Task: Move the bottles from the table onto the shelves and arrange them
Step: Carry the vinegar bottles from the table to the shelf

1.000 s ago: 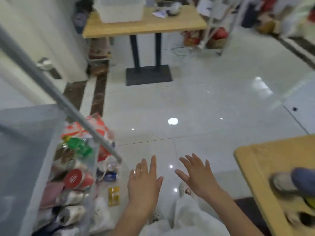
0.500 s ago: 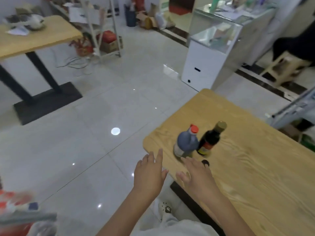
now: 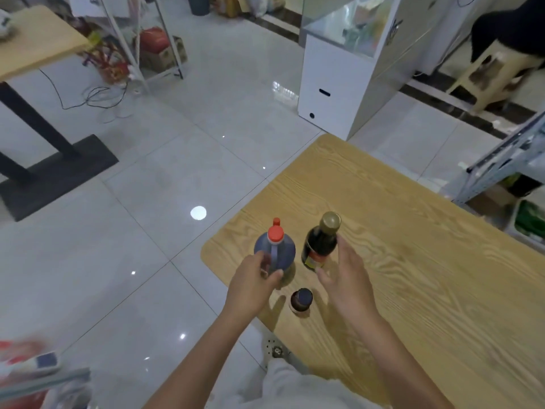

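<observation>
Near left, blurred red and white packets (image 3: 20, 364) lie by a grey shelf rail (image 3: 44, 385); far left stands a second wooden table (image 3: 38, 39) on a black pedestal, with a white wire rack (image 3: 141, 39) of red goods beside it and loose cable on the tiled floor (image 3: 147, 231).

The left hand (image 3: 255, 283) reaches over the near-left corner of the worktop (image 3: 413, 231); its fingers (image 3: 262, 262) and thumb curl round the lower body of the red-capped bottle (image 3: 275, 246), grasping it as it stands upright. Just right of that hand, nearer the edge, sits a small dark jar (image 3: 301, 299), between the two hands. The gold-capped dark bottle (image 3: 321, 245) stands just beside the red-capped one. The right hand (image 3: 346, 280) is released, fingers straight and spread, close along that bottle's right side; contact cannot be told.

Far right are a white cabinet (image 3: 333, 84) with a glass top, a beige stool (image 3: 495, 72) and a metal shelf frame (image 3: 507, 160).
</observation>
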`<action>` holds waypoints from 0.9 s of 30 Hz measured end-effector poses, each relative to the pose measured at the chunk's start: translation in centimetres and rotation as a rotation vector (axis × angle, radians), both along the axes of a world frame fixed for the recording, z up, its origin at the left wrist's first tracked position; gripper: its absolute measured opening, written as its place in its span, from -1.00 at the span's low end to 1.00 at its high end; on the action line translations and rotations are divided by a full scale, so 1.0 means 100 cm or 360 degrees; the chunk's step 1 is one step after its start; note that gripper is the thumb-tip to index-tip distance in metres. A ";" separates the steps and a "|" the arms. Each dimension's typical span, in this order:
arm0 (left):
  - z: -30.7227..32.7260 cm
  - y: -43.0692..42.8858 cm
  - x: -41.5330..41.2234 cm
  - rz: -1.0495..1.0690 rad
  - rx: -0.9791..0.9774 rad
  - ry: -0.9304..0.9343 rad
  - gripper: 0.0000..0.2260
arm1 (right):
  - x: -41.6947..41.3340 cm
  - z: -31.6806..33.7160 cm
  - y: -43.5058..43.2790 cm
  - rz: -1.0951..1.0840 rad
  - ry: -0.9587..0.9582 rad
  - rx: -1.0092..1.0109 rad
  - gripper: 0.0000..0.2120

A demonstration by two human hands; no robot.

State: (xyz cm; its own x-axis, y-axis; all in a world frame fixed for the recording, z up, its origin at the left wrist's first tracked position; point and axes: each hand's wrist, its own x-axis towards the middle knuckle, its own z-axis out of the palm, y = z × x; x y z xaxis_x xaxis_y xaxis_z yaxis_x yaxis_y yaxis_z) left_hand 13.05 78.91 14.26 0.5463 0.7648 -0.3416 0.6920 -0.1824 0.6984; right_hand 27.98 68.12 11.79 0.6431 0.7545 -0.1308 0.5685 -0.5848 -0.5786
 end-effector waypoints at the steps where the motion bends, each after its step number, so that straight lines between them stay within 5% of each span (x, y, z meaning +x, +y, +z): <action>1: 0.002 0.001 0.003 0.0136 -0.0109 -0.0164 -0.89 | 0.007 0.000 0.007 -0.0030 0.0038 0.0071 -0.28; 4: 0.006 0.004 0.008 0.0381 -0.0397 -0.0439 -0.95 | 0.024 -0.002 0.029 -0.0052 0.0244 0.0212 -0.40; 9: 0.006 0.003 0.009 0.0491 -0.0555 -0.0495 -0.88 | 0.036 -0.007 0.046 -0.0114 0.0445 0.0331 -0.72; 20: 0.008 0.013 -0.036 0.0898 -0.0621 -0.0630 -0.78 | 0.020 0.011 0.066 0.0044 0.0515 0.0375 -0.79; 27: 0.022 0.020 -0.119 0.1232 -0.0396 -0.0699 -0.71 | -0.049 0.058 0.115 0.0375 0.0656 0.0565 -0.80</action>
